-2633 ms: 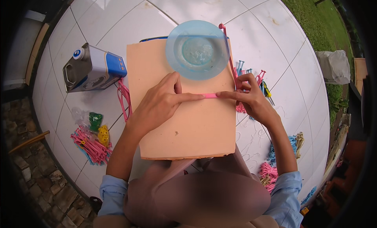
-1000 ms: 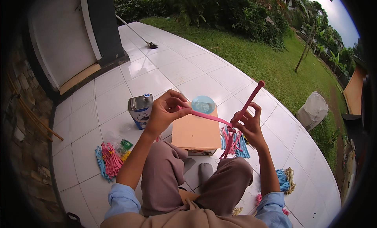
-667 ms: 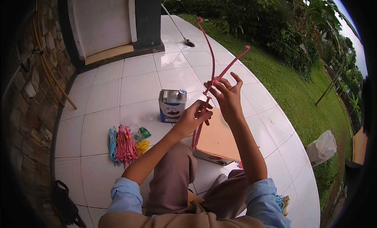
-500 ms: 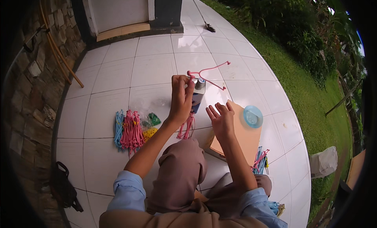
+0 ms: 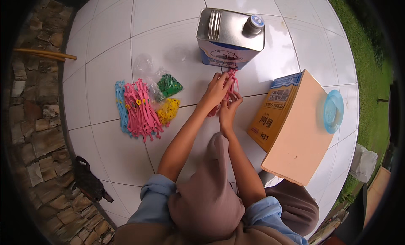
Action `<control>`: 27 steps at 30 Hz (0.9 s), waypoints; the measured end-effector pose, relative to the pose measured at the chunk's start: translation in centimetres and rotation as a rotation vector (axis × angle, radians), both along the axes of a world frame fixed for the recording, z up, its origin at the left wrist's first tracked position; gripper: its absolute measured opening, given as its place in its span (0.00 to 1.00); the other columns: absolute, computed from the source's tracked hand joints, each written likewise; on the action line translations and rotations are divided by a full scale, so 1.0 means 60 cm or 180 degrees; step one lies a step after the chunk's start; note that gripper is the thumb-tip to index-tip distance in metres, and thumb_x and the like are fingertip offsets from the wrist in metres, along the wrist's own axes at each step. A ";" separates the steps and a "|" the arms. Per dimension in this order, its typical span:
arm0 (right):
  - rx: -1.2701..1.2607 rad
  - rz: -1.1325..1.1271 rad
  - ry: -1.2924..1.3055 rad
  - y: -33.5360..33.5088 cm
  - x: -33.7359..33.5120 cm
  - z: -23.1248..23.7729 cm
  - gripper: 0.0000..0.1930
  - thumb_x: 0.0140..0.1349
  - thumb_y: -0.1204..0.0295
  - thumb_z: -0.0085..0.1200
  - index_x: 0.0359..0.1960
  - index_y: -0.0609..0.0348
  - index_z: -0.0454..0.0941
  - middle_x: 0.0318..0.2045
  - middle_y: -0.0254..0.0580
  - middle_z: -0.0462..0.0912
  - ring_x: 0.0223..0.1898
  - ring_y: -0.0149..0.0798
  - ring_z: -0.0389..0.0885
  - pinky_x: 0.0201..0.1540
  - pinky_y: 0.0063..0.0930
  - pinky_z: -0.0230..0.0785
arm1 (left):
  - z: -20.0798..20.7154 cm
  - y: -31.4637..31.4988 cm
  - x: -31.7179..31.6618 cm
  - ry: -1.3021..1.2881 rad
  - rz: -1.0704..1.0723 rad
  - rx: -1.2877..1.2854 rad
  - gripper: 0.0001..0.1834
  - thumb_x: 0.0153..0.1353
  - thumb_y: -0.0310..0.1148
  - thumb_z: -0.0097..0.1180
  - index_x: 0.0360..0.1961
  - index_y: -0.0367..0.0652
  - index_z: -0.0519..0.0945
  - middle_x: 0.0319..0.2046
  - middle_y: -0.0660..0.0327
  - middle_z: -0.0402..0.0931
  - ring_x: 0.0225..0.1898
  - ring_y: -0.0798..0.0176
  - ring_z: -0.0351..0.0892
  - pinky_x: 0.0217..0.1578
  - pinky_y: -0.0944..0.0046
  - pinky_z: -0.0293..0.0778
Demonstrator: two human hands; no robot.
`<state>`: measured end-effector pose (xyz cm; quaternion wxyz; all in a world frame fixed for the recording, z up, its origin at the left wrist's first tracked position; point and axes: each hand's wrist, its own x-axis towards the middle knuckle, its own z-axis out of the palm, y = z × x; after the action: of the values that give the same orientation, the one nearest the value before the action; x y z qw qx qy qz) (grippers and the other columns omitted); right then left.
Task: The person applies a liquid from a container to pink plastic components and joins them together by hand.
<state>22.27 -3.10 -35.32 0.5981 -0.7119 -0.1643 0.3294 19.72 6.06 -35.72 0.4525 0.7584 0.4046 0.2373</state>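
On the tiles in front of a metal can (image 5: 230,47) lies a small bundle of thin pink plastic strands (image 5: 233,76) with knobbed ends. My left hand (image 5: 214,92) has its fingers closed on the bundle's upper part. Just below and to the right, my right hand (image 5: 228,113) pinches at the same strands with bent fingers. Both hands partly cover the bundle, so its middle is hidden. To the left lies a bigger pile of pink strands (image 5: 142,110), with light blue strands (image 5: 121,106) along its left side.
Plastic bags of green pieces (image 5: 169,85) and yellow pieces (image 5: 169,111) lie right of the pile. On my right stands a cardboard box (image 5: 291,135) with a light blue plastic dish (image 5: 333,112) on top. A black bag (image 5: 90,179) rests by the stone wall (image 5: 40,144).
Both hands have come down from the air to the bundle before the can. The forked pink piece my left hand held up is no longer distinguishable. The view has tilted down and closer.
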 end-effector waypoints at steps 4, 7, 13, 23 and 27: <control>-0.0121 0.0069 0.0053 0.028 0.022 -0.037 0.22 0.60 0.84 0.35 0.56 0.61 0.49 0.57 0.62 0.62 0.54 0.47 0.70 0.55 0.33 0.61 | -0.064 0.031 0.007 0.0494 -0.0016 0.0498 0.13 0.61 0.36 0.48 0.43 0.40 0.75 0.37 0.48 0.72 0.40 0.45 0.72 0.40 0.54 0.70; 0.0007 -0.0163 0.0300 0.021 0.023 -0.046 0.22 0.60 0.84 0.35 0.57 0.61 0.49 0.55 0.59 0.64 0.53 0.44 0.71 0.56 0.33 0.61 | -0.059 0.025 0.021 0.0812 -0.0103 0.0459 0.12 0.60 0.36 0.49 0.41 0.43 0.77 0.38 0.49 0.73 0.39 0.44 0.72 0.40 0.52 0.69; 0.0078 -0.0074 0.1070 0.011 -0.029 0.066 0.23 0.58 0.83 0.38 0.56 0.62 0.53 0.55 0.53 0.63 0.55 0.41 0.67 0.59 0.29 0.59 | -0.019 0.023 -0.021 0.0989 0.0101 0.0496 0.17 0.56 0.37 0.56 0.41 0.41 0.67 0.36 0.50 0.73 0.37 0.44 0.72 0.40 0.50 0.68; 0.0887 0.0346 -0.0254 -0.173 0.171 0.420 0.22 0.61 0.78 0.39 0.56 0.64 0.49 0.50 0.57 0.65 0.42 0.39 0.77 0.44 0.30 0.73 | 0.432 -0.165 0.091 -0.1053 -0.0954 0.0677 0.10 0.59 0.33 0.53 0.37 0.37 0.72 0.34 0.57 0.78 0.35 0.59 0.81 0.35 0.62 0.76; 0.0489 0.0213 -0.2157 -0.345 0.284 0.522 0.24 0.62 0.77 0.41 0.58 0.60 0.47 0.35 0.52 0.77 0.34 0.41 0.80 0.41 0.34 0.73 | 0.518 -0.298 0.183 -0.0989 -0.1944 0.0834 0.13 0.61 0.35 0.51 0.40 0.36 0.71 0.36 0.54 0.77 0.40 0.59 0.79 0.39 0.61 0.74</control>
<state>39.32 -23.79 -3.99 0.5503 -0.7279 -0.4010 0.0804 30.70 -11.84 -4.65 0.4577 0.8507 0.0521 0.2534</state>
